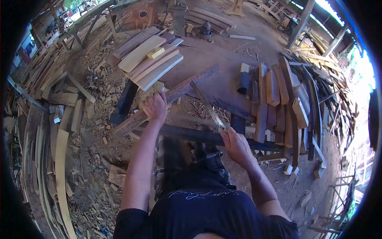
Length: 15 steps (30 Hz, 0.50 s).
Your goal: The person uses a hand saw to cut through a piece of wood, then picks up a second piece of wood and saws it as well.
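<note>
My left hand (155, 106) is closed around a small pale wood block (159, 86), whose end shows past the fingers. Beneath it, a long rough brown board (183, 87) runs slantwise across the work surface. In my right hand (235, 144) is a long narrow metal blade (209, 106), gripped at its near end and pointing forward and left, its tip close to the board. The blade's exact kind is not clear, and its handle is hidden in my fist. Ahead of my left hand lie several planed planks (149, 59), with a small yellowish block (155, 53) on top.
Stacked wooden beams (272, 89) stand on the right beside a dark cylinder (244, 81). Long slats (61, 171) lie on the left. Wood chips (105, 91) cover the ground. A dark rail (191, 134) crosses before my legs. Further back are a small dark pot (205, 31) and more boards.
</note>
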### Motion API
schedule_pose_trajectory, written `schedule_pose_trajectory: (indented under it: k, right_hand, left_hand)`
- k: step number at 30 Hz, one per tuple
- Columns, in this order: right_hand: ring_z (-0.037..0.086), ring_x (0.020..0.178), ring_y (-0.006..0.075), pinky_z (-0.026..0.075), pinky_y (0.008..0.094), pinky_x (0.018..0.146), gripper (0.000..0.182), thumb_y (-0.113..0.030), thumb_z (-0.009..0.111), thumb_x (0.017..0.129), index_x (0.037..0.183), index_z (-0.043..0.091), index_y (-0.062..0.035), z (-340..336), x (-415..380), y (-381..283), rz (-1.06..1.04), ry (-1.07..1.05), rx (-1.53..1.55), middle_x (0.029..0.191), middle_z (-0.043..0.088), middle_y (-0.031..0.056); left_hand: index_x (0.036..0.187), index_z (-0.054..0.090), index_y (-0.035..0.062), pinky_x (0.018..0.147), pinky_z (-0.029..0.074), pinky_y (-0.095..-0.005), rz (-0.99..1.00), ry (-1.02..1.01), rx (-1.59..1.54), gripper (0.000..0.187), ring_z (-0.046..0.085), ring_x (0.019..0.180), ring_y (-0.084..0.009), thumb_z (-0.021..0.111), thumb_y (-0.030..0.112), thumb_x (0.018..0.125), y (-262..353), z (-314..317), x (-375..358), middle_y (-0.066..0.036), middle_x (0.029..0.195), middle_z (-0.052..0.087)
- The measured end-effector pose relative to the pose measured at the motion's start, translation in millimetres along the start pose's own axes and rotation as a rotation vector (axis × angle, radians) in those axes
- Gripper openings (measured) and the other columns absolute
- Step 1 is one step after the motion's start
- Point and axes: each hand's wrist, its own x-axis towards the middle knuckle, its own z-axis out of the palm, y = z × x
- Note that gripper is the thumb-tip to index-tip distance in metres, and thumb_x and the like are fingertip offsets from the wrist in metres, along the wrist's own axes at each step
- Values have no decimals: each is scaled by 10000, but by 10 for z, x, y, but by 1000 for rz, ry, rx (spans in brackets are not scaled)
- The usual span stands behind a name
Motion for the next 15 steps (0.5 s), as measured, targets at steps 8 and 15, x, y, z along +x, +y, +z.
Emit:
schedule_pose_trajectory:
  k: [8,15]
  right_hand:
    - [564,640,463,415,526,532,260,-238,475,956,835,427,-13,471,69,78,-32,32,123,640,551,262]
    - [583,656,440,457,517,556,235,-231,484,944,851,422,-25,678,170,-28,2,-3,53,696,579,239]
  left_hand:
    - [888,587,117,789,381,-484,172,55,15,345,513,902,-313,433,420,944,101,-210,-455,-106,908,526]
    - [1013,602,129,779,375,-489,185,69,14,298,487,949,-300,485,385,915,136,-185,-669,-91,993,548]
